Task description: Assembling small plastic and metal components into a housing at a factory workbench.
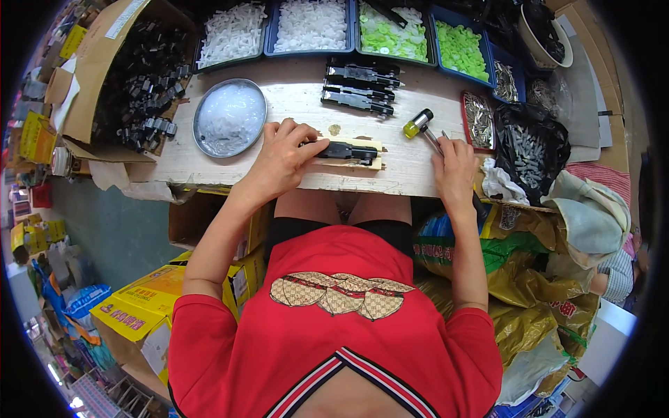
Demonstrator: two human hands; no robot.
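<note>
My left hand (287, 153) is closed on one end of a long black plastic part (352, 151). That part lies on a pale wooden block (333, 161) near the front edge of the table. To the right, my right hand (456, 167) is wrapped round the handle of a small hammer (419, 123), whose head is yellow and black with a metal band. The hammer head rests on or just above the tabletop, pointing away and to the left. Beyond my left hand lie several similar black parts (359, 87) in a stack.
A round metal dish (200, 132) of clear small pieces stands left. A carton (87, 104) spills black parts beside it. Blue trays (310, 52) of white and green pieces line the back. A red tray (465, 115) of metal pins and a black bag (512, 118) of grey pieces stand right.
</note>
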